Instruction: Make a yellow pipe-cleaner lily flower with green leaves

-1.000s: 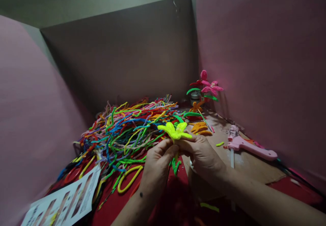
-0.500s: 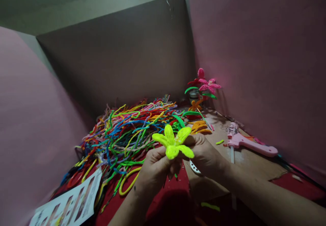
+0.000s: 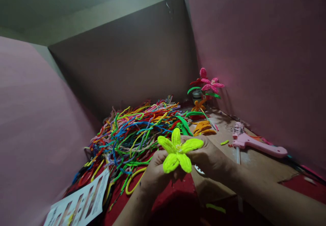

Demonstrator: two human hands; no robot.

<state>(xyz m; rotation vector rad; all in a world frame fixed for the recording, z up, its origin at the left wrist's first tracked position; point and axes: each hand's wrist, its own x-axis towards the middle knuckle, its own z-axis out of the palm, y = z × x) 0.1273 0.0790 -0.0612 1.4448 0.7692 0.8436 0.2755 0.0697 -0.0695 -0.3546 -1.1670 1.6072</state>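
Note:
A bright yellow pipe-cleaner flower [image 3: 179, 150] with several petals and a pale centre faces me between my hands. My left hand [image 3: 156, 171] is closed at its lower left, fingers curled in behind the petals. From the right, my right hand [image 3: 207, 154] grips behind the flower too, its fingertips partly hidden by a petal. The underside of the flower, where the fingers meet, is out of sight.
Behind lies a heap of coloured pipe cleaners [image 3: 134, 131]. To the right, a pink glue gun [image 3: 257, 144] rests on cardboard [image 3: 267, 171], near orange petals [image 3: 203, 128]. Pink flowers [image 3: 213, 84] stand farther back. A printed sheet [image 3: 81, 202] lies at lower left.
The yellow flower has turned and its petals now face me more fully, spread wider. Both hands still hold it; the whole view has shifted slightly.

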